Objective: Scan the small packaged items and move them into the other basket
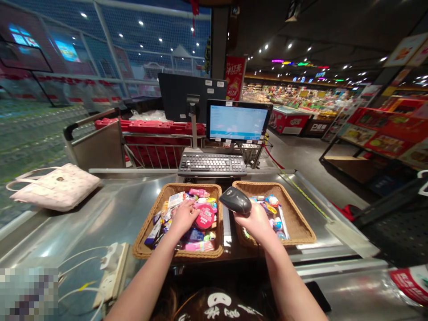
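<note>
My right hand (256, 223) is closed around the handle of a dark barcode scanner (235, 200), held over the gap between two wicker baskets. My left hand (183, 217) reaches into the left basket (143, 247), fingers curled on small colourful packets, next to a round red packet (204, 216). Whether it grips one, I cannot tell. The right basket (299, 223) holds a few small sweets and packets (272, 209).
A keyboard (212, 164) and a lit screen (238, 122) stand behind the baskets on the steel counter (110, 209). A pale handbag (55, 186) lies at the left. A power strip with white cables (112, 272) sits near the front left. Shop shelves (384, 133) run along the right.
</note>
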Tool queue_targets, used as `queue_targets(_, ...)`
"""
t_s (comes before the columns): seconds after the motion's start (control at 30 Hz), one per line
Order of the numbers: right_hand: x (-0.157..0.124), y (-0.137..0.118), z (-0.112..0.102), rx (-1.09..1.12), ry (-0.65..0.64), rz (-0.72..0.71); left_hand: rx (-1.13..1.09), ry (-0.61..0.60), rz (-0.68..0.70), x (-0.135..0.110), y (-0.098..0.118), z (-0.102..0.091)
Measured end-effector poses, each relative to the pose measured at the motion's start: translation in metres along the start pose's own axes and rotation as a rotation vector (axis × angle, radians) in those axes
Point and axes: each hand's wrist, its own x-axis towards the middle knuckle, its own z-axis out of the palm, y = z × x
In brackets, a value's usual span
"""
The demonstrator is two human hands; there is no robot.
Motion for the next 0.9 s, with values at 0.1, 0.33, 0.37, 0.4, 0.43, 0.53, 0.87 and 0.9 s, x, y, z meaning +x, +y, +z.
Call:
queue_targets(0.1,-0.001,0.004,-0.002,0.007,0.014,0.003,0.079,-0.055,0.001,-0.006,0.011,0.002)
queue_targets(0.33,-0.007,0.013,-0.021,-0.037,0.046,0.062,0.258,0.021,0.067,-0.008,0.034,0.005)
queue_targets(0.37,-0.009,0.015,-0.026,-0.033,0.065,0.069,0.249,0.055,0.092,-0.007,0.038,0.006)
queue_targets(0.4,-0.011,0.018,-0.032,-0.024,0.085,0.073,0.234,0.082,0.122,-0.005,0.043,0.007)
queue_targets(0.43,-0.012,0.021,-0.038,-0.015,0.102,0.076,0.216,0.102,0.157,-0.003,0.049,0.008)
queue_targets(0.53,-0.019,0.034,-0.059,-0.002,0.168,0.116,0.176,0.126,0.27,0.006,0.072,0.014)
queue_targets(0.87,-0.053,0.085,-0.12,0.037,0.468,0.3,0.255,-0.152,0.578,0.05,0.176,0.086)
queue_targets(0.9,-0.055,0.089,-0.123,0.034,0.48,0.312,0.279,-0.19,0.585,0.056,0.185,0.096)
